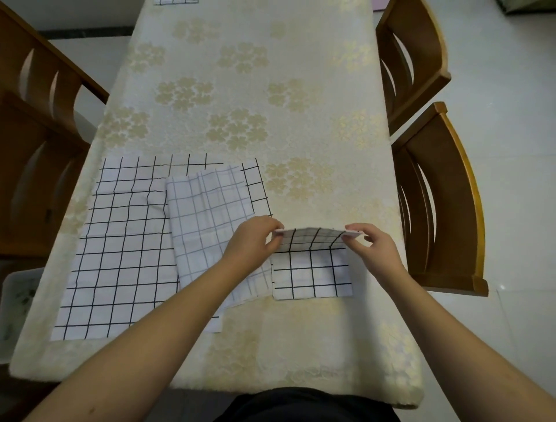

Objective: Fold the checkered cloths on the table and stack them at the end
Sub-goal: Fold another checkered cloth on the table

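A small folded white cloth with black checks (313, 274) lies near the table's right side. Its far edge is lifted off the table. My left hand (251, 241) pinches the far left corner of that raised edge, and my right hand (371, 245) pinches the far right corner. To the left a large black-checked cloth (120, 256) lies spread flat. On top of it, slightly askew, lies a cloth with fainter grey checks (207, 217), partly under my left forearm. Another checkered cloth (176, 1) shows at the table's far end.
The table (255, 90) wears a cream floral cover. Two wooden chairs (436, 192) stand along the right side and two more (39, 120) on the left. A white bin (15, 301) sits on the floor at the near left.
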Motion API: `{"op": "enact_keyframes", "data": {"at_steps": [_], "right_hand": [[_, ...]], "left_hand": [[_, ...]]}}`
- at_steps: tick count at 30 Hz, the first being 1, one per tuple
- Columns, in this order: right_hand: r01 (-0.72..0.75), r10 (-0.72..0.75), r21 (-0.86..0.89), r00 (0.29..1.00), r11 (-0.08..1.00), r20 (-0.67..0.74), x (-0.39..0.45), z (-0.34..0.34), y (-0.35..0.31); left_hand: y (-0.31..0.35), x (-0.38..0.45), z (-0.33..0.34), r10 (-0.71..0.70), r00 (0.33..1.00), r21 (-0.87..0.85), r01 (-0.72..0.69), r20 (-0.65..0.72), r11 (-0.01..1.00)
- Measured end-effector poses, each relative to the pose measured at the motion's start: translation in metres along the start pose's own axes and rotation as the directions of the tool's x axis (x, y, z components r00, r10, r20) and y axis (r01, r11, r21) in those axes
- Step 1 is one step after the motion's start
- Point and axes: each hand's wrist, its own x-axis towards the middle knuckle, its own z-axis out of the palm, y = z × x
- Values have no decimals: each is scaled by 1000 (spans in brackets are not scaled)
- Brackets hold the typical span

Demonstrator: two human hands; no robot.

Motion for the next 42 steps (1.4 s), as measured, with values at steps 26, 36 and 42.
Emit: {"op": "enact_keyframes", "data": {"at_steps": [26, 36, 42], "right_hand": [[293, -245, -689, 954, 662, 171, -32, 58, 53], [312, -181, -812, 950, 494, 254, -24, 61, 81], [342, -238, -746, 939, 572, 248, -17, 39, 75]], "left_hand": [[17, -44, 99, 84, 967, 318, -160, 240, 934], [-4, -57, 129, -43, 974, 420, -56, 221, 906], [-8, -58, 110, -144, 968, 432, 43, 203, 901]]}}
